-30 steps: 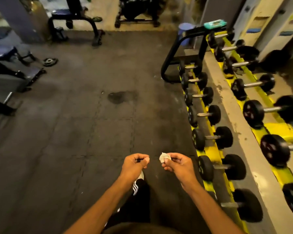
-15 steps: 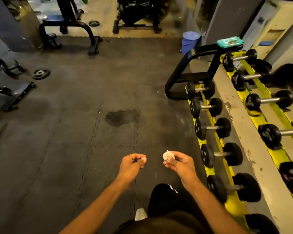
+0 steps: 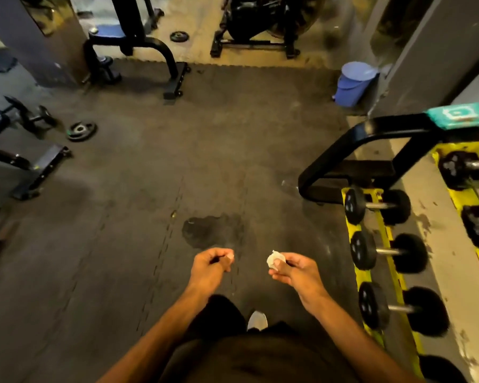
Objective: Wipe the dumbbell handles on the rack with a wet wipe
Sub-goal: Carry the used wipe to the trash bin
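Right hand (image 3: 293,272) pinches a small balled-up wet wipe (image 3: 274,260) in its fingertips. Left hand (image 3: 210,268) is curled shut w/ a tiny white bit at the fingertips; can't tell what it is. Both hands are over the floor (image 3: 122,244), not at the rack (image 3: 382,236) yet.

What could go wrong: the wipe is tiny & held only at the tips, so it could slip & drop on the dirty floor. It may also be too scrunched to go round a handle.

The dumbbells (image 3: 387,254) sit in a row along the rack's yellow rail, on the right. A dark stain (image 3: 205,230) marks the floor just ahead. Wipe pack (image 3: 459,116) rests on the rack's top end. Further off: a blue bin (image 3: 353,84), a weight plate (image 3: 80,131), benches & machines.
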Available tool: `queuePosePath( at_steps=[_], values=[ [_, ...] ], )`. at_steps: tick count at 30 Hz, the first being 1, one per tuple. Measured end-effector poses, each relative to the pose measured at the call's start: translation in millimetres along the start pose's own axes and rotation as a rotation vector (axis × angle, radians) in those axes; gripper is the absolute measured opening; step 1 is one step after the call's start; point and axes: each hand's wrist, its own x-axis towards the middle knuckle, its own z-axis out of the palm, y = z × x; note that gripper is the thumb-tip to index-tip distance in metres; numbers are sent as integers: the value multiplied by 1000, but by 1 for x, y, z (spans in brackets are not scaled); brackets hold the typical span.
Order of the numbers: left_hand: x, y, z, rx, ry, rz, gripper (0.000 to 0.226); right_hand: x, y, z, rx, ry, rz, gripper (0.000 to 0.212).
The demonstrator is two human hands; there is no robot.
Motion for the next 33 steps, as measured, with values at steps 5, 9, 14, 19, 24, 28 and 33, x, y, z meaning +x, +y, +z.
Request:
queuePosePath(
  at_steps=[5,9,14,19,24,28,33],
  values=[
    [102,56,-7,-66,40,-17,16,101,-81,31,-14,-33,33,18],
    [215,110,-6,-80,30,-23,15,205,-148,54,-61,24,43,17],
    [364,192,-13,24,-65,48,10,320,-226,93,-103,105,7,15],
    [501,288,-15,122,-121,125,13,426,-313,129,-37,171,-31,17],
    [608,359,10,155,-187,100,12,517,-382,132,120,242,8,10],
    [697,405,31,194,-205,76,9,609,-430,130,123,247,22,10],
    [798,481,63,207,-193,68,10,730,-507,116,20,201,28,13]
  ],
)
